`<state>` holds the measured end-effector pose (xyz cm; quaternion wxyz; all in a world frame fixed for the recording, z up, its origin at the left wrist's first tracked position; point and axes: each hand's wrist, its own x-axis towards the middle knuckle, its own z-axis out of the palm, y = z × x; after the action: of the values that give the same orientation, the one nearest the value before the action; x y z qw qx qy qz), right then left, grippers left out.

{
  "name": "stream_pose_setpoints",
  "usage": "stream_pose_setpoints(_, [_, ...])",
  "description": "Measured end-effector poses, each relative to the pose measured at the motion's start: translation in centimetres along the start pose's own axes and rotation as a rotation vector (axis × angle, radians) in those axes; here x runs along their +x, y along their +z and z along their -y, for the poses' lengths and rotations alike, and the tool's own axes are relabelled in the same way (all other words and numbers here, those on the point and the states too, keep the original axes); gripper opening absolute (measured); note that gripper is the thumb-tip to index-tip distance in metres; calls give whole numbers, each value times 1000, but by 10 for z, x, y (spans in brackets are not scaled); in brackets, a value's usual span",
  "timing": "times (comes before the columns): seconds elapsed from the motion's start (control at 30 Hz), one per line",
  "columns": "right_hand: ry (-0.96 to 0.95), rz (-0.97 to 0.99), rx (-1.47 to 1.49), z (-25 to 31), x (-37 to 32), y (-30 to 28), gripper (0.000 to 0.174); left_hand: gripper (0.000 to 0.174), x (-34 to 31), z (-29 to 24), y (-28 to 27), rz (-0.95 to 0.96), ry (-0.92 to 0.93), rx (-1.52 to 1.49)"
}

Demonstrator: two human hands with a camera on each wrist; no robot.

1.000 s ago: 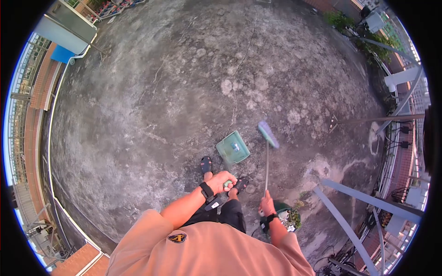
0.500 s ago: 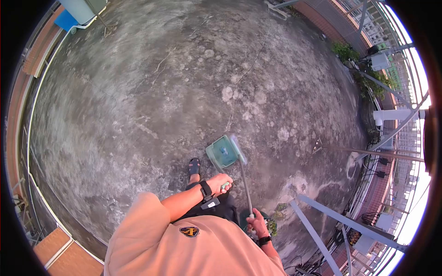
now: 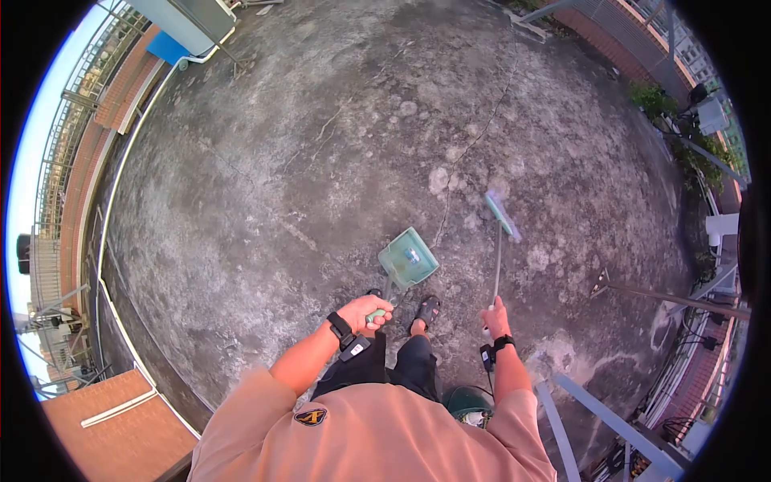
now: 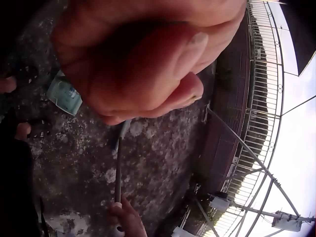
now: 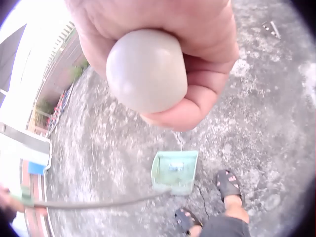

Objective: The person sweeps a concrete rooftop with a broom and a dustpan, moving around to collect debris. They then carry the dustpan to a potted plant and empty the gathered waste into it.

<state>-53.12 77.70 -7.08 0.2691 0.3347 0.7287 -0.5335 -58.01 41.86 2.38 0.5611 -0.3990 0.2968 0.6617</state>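
Note:
The left hand (image 3: 365, 312) grips the green handle of a long-handled green dustpan (image 3: 409, 259), whose pan is just in front of the feet with a small label inside. The right hand (image 3: 496, 319) holds the broom's pole (image 3: 497, 269); the broom head (image 3: 502, 215), green with pale purple bristles, is to the right of the pan and apart from it. In the right wrist view the fingers of the right hand (image 5: 163, 64) curl round the pole's white rounded end (image 5: 147, 71). The left hand (image 4: 143, 59) fills the top of the left wrist view, its fingers curled.
A dark green bucket (image 3: 467, 402) stands by the right hip. Grey metal struts (image 3: 614, 418) rise at the lower right, and a brown pole (image 3: 666, 297) crosses above them. A white pipe (image 3: 120, 181) edges the stained concrete floor (image 3: 337, 161) on the left.
The broom head has swung from the right to the pan's edge and back out to the right. The right hand moved with it. The left hand still grips the dustpan; the head view has turned.

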Motion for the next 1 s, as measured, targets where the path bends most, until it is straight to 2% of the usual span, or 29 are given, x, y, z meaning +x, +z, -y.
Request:
stream_pose_setpoints(0.03, [14, 15, -58, -10, -7, 11, 69, 10, -2, -3, 5, -59, 38, 33])
stream_pose_setpoints(0.1, [-114, 73, -300, -82, -19, 34, 71, 9, 0, -8, 12, -168, 89, 90])
stream_pose_setpoints(0.13, [-67, 145, -328, -83, -49, 38, 72, 9, 3, -10, 13, -159, 85, 90])
stream_pose_setpoints(0.2, [-134, 179, -552, -117, -86, 47, 72, 10, 8, -15, 14, -128, 87, 68])
stream_pose_setpoints(0.27, [-157, 318, -510, -116, -120, 36, 68, 11, 7, -18, 22, -146, 103, 76])
stream_pose_setpoints(0.3, [-158, 316, -514, -115, -131, 30, 68, 11, 7, -18, 24, -146, 95, 63])
stream_pose_setpoints(0.37, [-150, 428, 32, -112, -147, 18, 64, 11, 11, -18, 23, -136, 89, 53])
stream_pose_setpoints(0.4, [-152, 425, 26, -95, -155, 9, 64, 10, 17, -17, 18, -97, 68, 36])
stream_pose_setpoints(0.47, [194, 491, 162, -49, -169, -8, 63, 10, 19, -12, 14, -56, 45, 13])
stream_pose_setpoints(0.53, [158, 482, 227, -38, -164, -10, 64, 10, 17, -12, 17, -91, 94, 37])
stream_pose_setpoints(0.7, [96, 232, 184, 26, -115, -13, 69, 10, 12, -14, 6, -142, 83, 15])
stream_pose_setpoints(0.8, [81, 168, 194, 59, -61, -4, 69, 10, 12, -23, 2, -64, 74, -3])
stream_pose_setpoints(0.87, [72, 145, 180, 61, -29, 11, 68, 10, 12, -28, 2, -54, 69, 18])
stream_pose_setpoints(0.97, [7, 104, -144, 50, -1, 42, 71, 11, 24, -27, -7, -19, 57, 4])
stream_pose_setpoints(1.0, [6, 106, -157, 37, -4, 57, 71, 11, 18, -27, -6, -19, 50, -6])
